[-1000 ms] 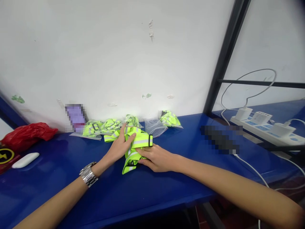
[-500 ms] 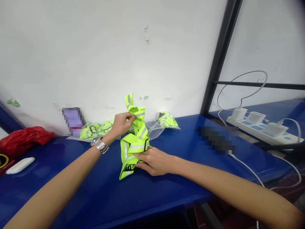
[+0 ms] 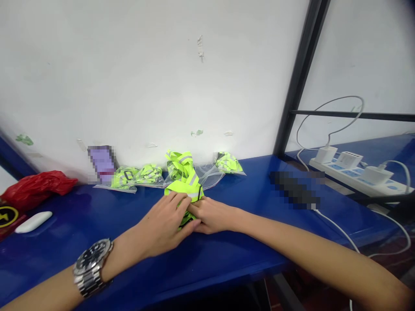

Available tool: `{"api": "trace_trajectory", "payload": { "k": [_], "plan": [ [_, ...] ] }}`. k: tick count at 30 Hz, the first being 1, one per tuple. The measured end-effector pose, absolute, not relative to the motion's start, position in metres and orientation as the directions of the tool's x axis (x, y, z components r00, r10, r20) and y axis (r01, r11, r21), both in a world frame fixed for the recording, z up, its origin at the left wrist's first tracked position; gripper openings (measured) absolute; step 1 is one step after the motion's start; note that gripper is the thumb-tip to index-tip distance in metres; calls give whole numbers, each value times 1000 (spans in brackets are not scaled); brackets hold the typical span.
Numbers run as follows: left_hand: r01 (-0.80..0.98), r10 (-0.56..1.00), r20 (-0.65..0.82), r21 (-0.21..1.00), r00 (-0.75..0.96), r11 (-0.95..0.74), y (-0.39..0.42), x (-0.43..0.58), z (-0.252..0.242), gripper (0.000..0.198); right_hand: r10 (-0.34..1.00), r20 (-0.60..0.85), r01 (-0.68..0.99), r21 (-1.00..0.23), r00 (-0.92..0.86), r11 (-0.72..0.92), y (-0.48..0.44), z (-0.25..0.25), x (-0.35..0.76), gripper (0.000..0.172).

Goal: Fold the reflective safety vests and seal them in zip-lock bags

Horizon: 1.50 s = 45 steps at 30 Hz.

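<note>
Left grip point(image 3: 167, 219): my fingers curl round yellow-green strap point(image 3: 183, 188)
Right grip point(image 3: 214, 214): I clamp same strap
Counter point(image 3: 223, 259): blue, under the strap

A scuffed white wall point(image 3: 155, 69) is rising beyond the grip, and a blue tabletop point(image 3: 233, 259) is stretching beneath. Well left of the grip, a crumpled red bag point(image 3: 39, 185) is lying near a smooth white oval object point(image 3: 33, 222). To the right, a blurred dark object point(image 3: 295, 190) is trailing a white cable point(image 3: 337, 231); farther right, past a black post point(image 3: 301, 77), a white power strip point(image 3: 353, 179) is holding chargers point(image 3: 378, 173).
</note>
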<state>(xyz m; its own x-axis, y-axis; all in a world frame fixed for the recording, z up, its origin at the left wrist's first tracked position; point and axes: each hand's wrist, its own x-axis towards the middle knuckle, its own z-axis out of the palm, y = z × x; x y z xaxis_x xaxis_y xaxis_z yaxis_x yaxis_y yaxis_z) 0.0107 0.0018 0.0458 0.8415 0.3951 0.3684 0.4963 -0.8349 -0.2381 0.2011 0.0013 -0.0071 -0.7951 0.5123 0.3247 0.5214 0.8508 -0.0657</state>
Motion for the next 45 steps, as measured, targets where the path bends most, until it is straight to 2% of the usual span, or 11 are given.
{"api": "trace_trajectory", "payload": {
  "k": [3, 7, 11, 16, 24, 28, 30, 33, 37, 41, 45],
  "plan": [
    [539, 467, 323, -184, 823, -822, -14, -4, 20, 52, 511, 329, 545, 14, -794, 838, 4, -8, 197, 42],
    [514, 429, 372, -166, 823, -841, 3, -18, -7, 53, 532, 333, 578, 50, -778, 814, 8, -9, 195, 45],
    [505, 448, 416, -32, 791, -862, 18, -20, -9, 40, 587, 384, 586, -134, -713, 799, 11, -10, 195, 33],
    [559, 592, 265, 196, 761, -806, 17, -14, 18, 15, 697, 484, 577, -396, -530, 714, 10, -13, 192, 26],
    [658, 726, 162, 328, 668, -678, 25, -6, 37, 24, 791, 508, 552, -574, -340, 605, 1, -13, 183, 27],
    [631, 717, 170, 369, 676, -683, 35, -3, 36, 21, 823, 503, 691, -497, -263, 525, -3, -14, 178, 32],
    [640, 739, 149, 407, 657, -651, 41, -3, 35, 21, 779, 571, 774, -358, -261, 522, -4, -14, 179, 37],
    [644, 779, 95, 506, 620, -574, 48, -3, 32, 23, 659, 661, 847, -64, -360, 527, -5, -10, 185, 30],
    [690, 815, 13, 524, 580, -499, 53, -1, 32, 22, 560, 618, 783, 153, -552, 603, -8, -4, 195, 29],
    [710, 816, -40, 517, 577, -477, 55, 1, 34, 23, 526, 487, 670, 180, -697, 721, -8, -2, 194, 52],
    [709, 794, -49, 486, 606, -511, 59, -1, 34, 32, 572, 445, 678, 116, -689, 726, -7, -3, 189, 47]
  ]
}}
